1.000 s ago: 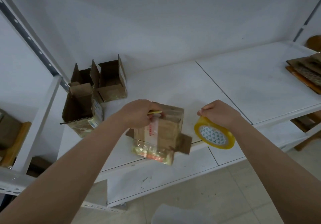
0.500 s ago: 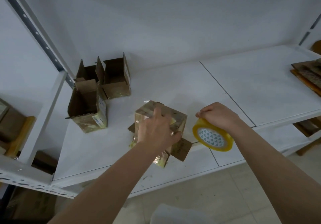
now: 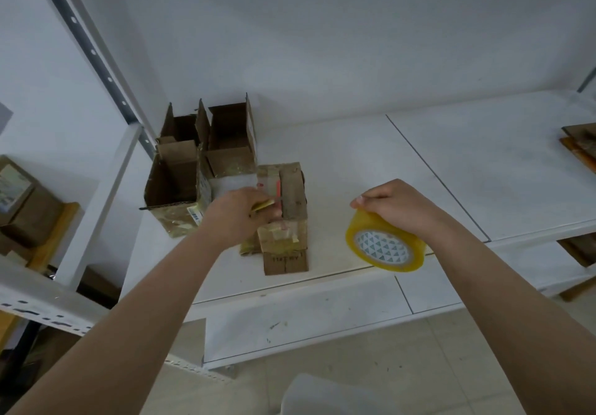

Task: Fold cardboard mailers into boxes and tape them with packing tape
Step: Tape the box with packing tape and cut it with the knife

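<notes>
Since the earlier frame, the cardboard box (image 3: pixel 283 218) has gone from tilted at the near edge to lying on the white shelf (image 3: pixel 371 169), farther in and just beside the open boxes (image 3: pixel 200 169) at the far left. One flap points toward the near edge. Left hand (image 3: pixel 238 218) rests against the box's left side, fingers curled around a small yellow item (image 3: pixel 263 205) I cannot identify. Right hand (image 3: pixel 393 206) grips the yellow packing tape roll (image 3: pixel 383 243) from above, right of the box and apart from it, near the shelf's front edge. Flat cardboard (image 3: pixel 580 144) lies at the far right.
</notes>
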Action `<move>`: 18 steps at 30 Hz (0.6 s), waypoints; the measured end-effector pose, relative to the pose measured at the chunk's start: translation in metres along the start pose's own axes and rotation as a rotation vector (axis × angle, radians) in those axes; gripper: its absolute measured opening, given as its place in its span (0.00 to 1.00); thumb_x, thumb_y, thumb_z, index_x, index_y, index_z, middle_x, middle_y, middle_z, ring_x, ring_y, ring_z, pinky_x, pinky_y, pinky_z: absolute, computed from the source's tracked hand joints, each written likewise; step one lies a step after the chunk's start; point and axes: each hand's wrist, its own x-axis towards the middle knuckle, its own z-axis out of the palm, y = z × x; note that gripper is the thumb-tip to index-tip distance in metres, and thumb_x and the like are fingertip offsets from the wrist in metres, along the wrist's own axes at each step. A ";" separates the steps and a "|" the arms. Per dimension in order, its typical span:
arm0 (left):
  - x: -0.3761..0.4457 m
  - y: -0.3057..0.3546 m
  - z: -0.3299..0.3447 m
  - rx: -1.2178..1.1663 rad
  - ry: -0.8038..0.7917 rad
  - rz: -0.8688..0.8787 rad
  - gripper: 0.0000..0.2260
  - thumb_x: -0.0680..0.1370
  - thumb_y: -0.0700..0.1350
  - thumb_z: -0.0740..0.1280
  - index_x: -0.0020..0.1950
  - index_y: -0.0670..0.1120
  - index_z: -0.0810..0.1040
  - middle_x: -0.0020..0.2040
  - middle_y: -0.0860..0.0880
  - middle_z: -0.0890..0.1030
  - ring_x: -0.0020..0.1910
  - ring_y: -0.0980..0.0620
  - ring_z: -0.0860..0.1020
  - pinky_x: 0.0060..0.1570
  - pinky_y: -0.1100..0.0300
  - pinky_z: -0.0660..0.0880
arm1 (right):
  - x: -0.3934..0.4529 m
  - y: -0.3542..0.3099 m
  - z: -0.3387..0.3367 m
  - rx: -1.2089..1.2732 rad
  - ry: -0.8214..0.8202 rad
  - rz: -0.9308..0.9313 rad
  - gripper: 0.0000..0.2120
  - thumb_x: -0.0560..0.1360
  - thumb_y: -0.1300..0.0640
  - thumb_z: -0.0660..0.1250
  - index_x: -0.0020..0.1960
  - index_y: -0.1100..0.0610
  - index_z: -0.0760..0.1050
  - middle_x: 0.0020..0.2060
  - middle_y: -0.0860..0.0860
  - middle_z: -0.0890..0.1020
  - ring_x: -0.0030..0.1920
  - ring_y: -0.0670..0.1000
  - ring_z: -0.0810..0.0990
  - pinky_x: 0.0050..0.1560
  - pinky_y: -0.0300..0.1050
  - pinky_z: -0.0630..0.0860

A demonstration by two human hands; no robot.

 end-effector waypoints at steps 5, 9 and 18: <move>0.001 0.016 -0.005 0.160 0.095 -0.079 0.15 0.83 0.55 0.54 0.51 0.49 0.78 0.41 0.49 0.79 0.41 0.48 0.77 0.39 0.55 0.74 | -0.003 -0.015 -0.002 0.094 -0.037 -0.080 0.08 0.77 0.44 0.65 0.49 0.40 0.84 0.49 0.38 0.81 0.51 0.46 0.79 0.61 0.54 0.75; 0.003 0.029 -0.009 0.141 0.129 -0.091 0.14 0.83 0.52 0.55 0.49 0.48 0.78 0.43 0.48 0.79 0.42 0.46 0.78 0.38 0.54 0.75 | -0.004 -0.022 -0.002 0.114 -0.054 -0.107 0.09 0.78 0.46 0.64 0.50 0.41 0.84 0.53 0.41 0.81 0.52 0.46 0.79 0.61 0.53 0.75; 0.003 0.054 0.000 -0.377 0.227 -0.098 0.14 0.82 0.52 0.60 0.40 0.48 0.76 0.33 0.53 0.81 0.33 0.58 0.77 0.40 0.57 0.77 | -0.007 -0.035 0.004 0.102 -0.077 -0.124 0.10 0.77 0.44 0.65 0.54 0.43 0.83 0.57 0.46 0.81 0.54 0.50 0.79 0.62 0.56 0.75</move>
